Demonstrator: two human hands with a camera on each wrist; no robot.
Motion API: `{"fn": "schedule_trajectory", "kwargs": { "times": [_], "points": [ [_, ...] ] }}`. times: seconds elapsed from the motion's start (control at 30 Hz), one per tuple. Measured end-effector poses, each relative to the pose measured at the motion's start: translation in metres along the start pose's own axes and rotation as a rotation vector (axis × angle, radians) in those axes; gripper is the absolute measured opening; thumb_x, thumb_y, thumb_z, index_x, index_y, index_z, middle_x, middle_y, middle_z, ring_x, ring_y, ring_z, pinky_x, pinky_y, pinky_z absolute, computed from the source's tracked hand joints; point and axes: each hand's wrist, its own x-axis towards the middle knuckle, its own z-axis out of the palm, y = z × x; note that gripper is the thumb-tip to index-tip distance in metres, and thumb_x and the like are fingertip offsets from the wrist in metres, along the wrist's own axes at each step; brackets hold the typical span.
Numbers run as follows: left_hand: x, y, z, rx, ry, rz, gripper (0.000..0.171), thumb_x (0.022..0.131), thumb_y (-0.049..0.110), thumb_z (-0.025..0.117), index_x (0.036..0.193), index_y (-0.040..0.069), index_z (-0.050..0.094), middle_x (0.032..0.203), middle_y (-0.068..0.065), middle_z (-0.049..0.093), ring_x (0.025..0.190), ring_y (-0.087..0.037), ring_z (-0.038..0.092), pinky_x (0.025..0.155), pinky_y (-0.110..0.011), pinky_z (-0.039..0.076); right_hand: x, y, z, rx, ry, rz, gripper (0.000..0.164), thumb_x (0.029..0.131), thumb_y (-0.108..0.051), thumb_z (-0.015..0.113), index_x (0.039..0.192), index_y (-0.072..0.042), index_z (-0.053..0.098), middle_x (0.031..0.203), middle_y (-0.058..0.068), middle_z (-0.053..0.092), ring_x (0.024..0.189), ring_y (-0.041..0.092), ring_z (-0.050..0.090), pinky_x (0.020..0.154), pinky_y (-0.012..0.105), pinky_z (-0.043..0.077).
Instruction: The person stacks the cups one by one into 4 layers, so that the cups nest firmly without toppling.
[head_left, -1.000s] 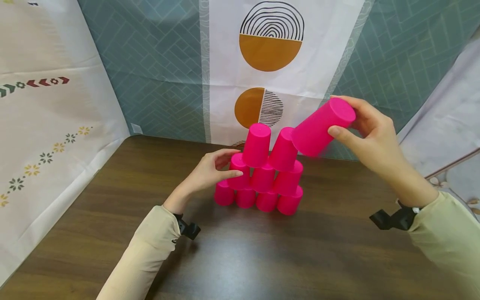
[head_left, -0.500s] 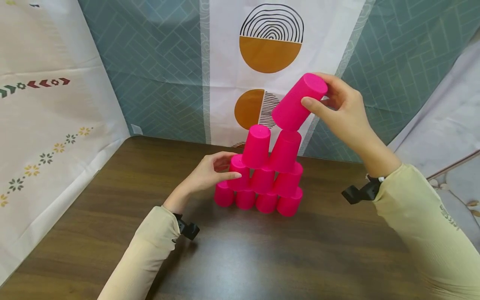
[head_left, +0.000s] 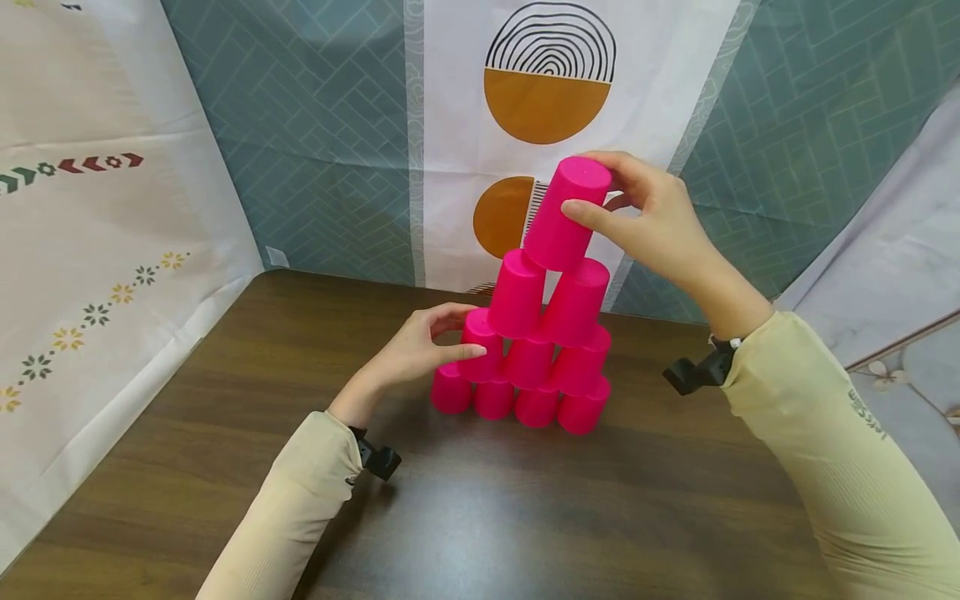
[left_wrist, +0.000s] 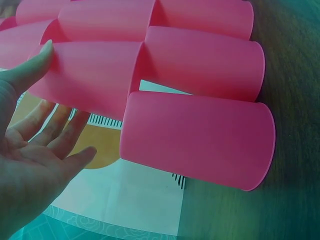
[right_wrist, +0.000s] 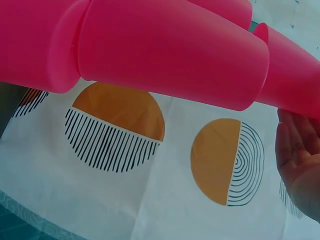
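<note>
Bright pink cups stand upside down in a tiered stack on the wooden table [head_left: 480, 500]. My right hand [head_left: 652, 221] holds a pink cup [head_left: 561, 237] at the top, thumb in front and fingers behind. Its lower rim is right over the two cups of the third tier, a left one [head_left: 517, 296] and a right one [head_left: 577, 304]. Lower down, my left hand [head_left: 412, 346] is around the left cup [head_left: 486, 332] of the second tier. In the left wrist view the thumb [left_wrist: 35, 70] lies over that cup's side, with fingertips partly hidden behind it.
The bottom row [head_left: 493, 400] has several cups side by side. Close behind the stack hangs a patterned cloth [head_left: 337, 167], with a white cloth [head_left: 97, 250] along the left and another pale cloth [head_left: 915, 333] at the right.
My right hand has brought its cup leftward from the right side to over the top of the stack, and the cup has turned more upright. The left hand has stayed in place.
</note>
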Motion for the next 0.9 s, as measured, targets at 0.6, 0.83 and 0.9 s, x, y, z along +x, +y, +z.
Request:
{"fn": "schedule_trajectory", "kwargs": {
  "times": [0.6, 0.83, 0.9],
  "points": [
    [0.0, -0.003, -0.001, 0.009, -0.011, 0.003, 0.052, 0.079, 0.019, 0.075, 0.126, 0.013, 0.054, 0.119, -0.004, 0.061, 0.112, -0.024, 0.057, 0.088, -0.034, 0.052, -0.001, 0.002, 0.005, -0.041, -0.068, 0.055, 0.054, 0.084, -0.035, 0.067, 0.134, -0.027, 0.048, 0.115, -0.003, 0.057, 0.1, 0.017, 0.052, 0.078, 0.028, 0.047],
    [0.0, -0.002, -0.001, 0.048, -0.026, 0.044, 0.057, 0.079, 0.021, 0.076, 0.13, 0.015, 0.05, 0.123, -0.002, 0.058, 0.113, -0.02, 0.056, 0.091, -0.035, 0.05, -0.005, 0.008, 0.003, -0.039, -0.057, 0.039, 0.06, 0.086, -0.03, 0.065, 0.141, -0.03, 0.039, 0.124, 0.001, 0.055, 0.105, 0.018, 0.051, 0.082, 0.033, 0.047],
    [-0.001, -0.001, -0.002, 0.074, -0.024, 0.052, 0.062, 0.078, 0.022, 0.076, 0.133, 0.017, 0.047, 0.125, -0.001, 0.055, 0.115, -0.02, 0.054, 0.095, -0.036, 0.047, -0.007, 0.011, 0.001, -0.036, -0.057, 0.026, 0.062, 0.087, -0.029, 0.062, 0.143, -0.031, 0.035, 0.13, 0.002, 0.052, 0.111, 0.019, 0.049, 0.085, 0.035, 0.045]
  ]
}}
